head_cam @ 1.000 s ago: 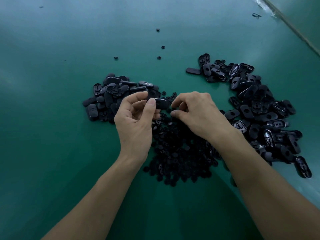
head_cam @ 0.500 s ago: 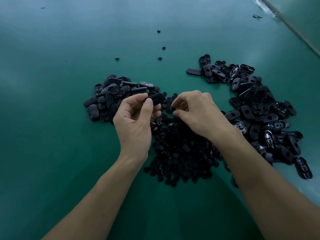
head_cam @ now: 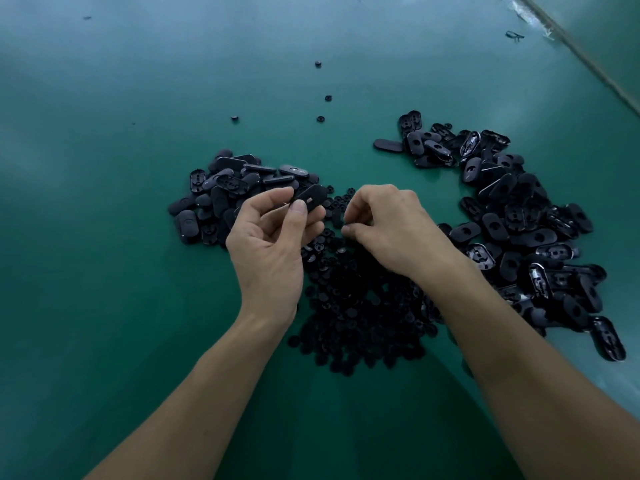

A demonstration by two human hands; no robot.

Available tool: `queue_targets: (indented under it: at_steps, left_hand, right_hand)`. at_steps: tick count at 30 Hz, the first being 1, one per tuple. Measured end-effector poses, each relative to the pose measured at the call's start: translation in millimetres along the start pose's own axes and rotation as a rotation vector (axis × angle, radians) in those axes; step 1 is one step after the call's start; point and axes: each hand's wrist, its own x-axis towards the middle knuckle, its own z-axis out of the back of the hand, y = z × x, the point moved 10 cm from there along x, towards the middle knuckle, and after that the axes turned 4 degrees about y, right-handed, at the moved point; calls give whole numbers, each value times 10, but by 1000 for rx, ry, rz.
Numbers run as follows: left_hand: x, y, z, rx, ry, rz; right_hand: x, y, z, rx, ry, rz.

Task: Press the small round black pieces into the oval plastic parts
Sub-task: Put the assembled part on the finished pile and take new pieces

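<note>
The oval part point(head_cam: 310, 199) is gripped between the thumb and fingers of the left hand point(head_cam: 270, 244), held up just left of the right hand point(head_cam: 391, 230). The right hand's curled fingers pinch a small round piece point(head_cam: 349, 224). Under both hands lies the heap of round pieces point(head_cam: 356, 306). On the green worktop point(head_cam: 104, 271), the left pile point(head_cam: 221, 188) and the right pile point(head_cam: 519, 220) of oval parts flank it.

The oval part point(head_cam: 311, 197) in the left fingers point(head_cam: 299, 212) is matt black plastic. The round pieces point(head_cam: 356, 306) under the right fingers point(head_cam: 362, 199) look equally dull. The tabletop point(head_cam: 104, 271) beyond is smooth and faintly glossy.
</note>
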Motion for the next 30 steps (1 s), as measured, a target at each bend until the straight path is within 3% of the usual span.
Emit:
queue_targets:
  at_steps: [7,13,30]
  left_hand:
    - [6,19,-30,38,31,-6]
    - [-2,23,-22,59,40,-5]
    - [-31,32,-92,129,113,-24]
  right_hand:
    - [-101,87,293,204,-177,115]
    - [-194,215,425,319,-232,220]
    - [-219,174,304,464,-181,160]
